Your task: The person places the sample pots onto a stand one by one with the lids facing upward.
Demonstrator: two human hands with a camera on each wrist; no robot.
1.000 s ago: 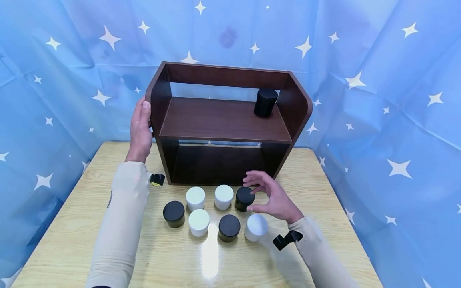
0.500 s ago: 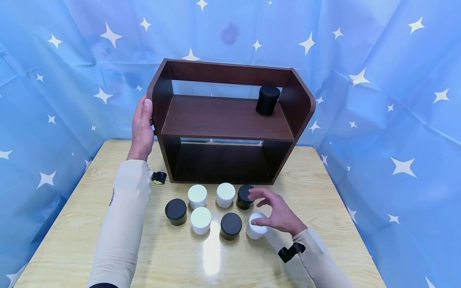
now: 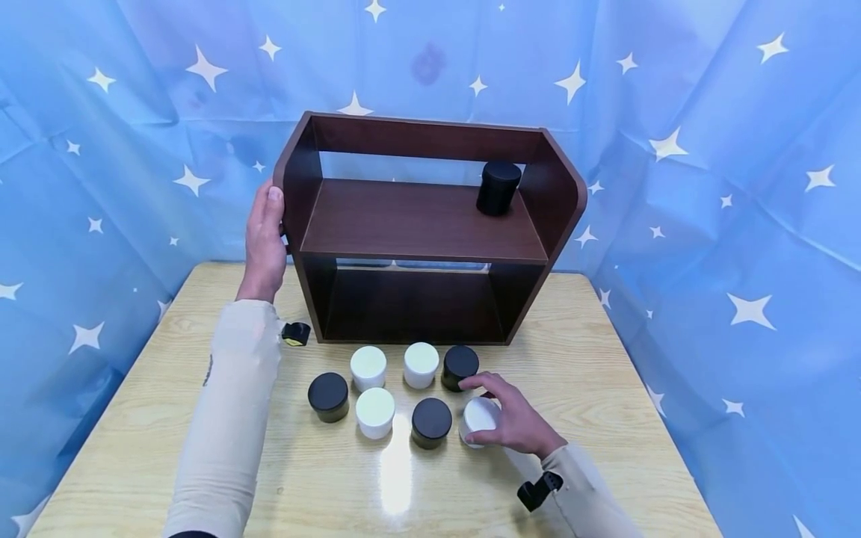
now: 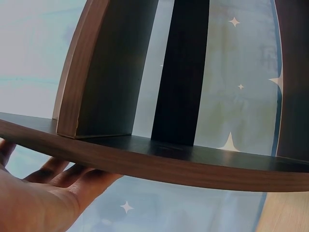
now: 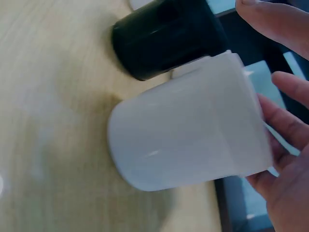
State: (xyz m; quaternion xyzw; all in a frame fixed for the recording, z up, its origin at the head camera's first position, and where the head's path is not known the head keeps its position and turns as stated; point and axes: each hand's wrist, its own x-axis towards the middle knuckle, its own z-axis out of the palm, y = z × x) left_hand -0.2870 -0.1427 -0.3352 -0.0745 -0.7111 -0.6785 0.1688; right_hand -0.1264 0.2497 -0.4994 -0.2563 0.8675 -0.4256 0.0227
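My left hand (image 3: 264, 243) rests against the outer left side of a dark brown two-tier shelf (image 3: 424, 220); the left wrist view shows its fingers (image 4: 89, 186) extended against the panel's outer face. Over a white lidded jar (image 3: 479, 420) at the right end of the front row, my right hand (image 3: 516, 420) is spread around the lid. In the right wrist view the fingers (image 5: 285, 118) lie behind the lid of that white jar (image 5: 186, 130), while the thumb (image 5: 275, 21) stands apart from it. Left of it is a black jar (image 3: 431, 422).
More jars stand on the wooden table (image 3: 323, 478): black ones (image 3: 328, 396) (image 3: 460, 365) and white ones (image 3: 368, 366) (image 3: 420, 364) (image 3: 375, 411). Another black jar (image 3: 498, 187) stands at the right of the upper tier. Blue star-patterned cloth (image 3: 673, 239) surrounds the table.
My right hand has moved from near the back black jar down and toward me, over the white jar at the right. The left hand has stayed on the shelf's side.
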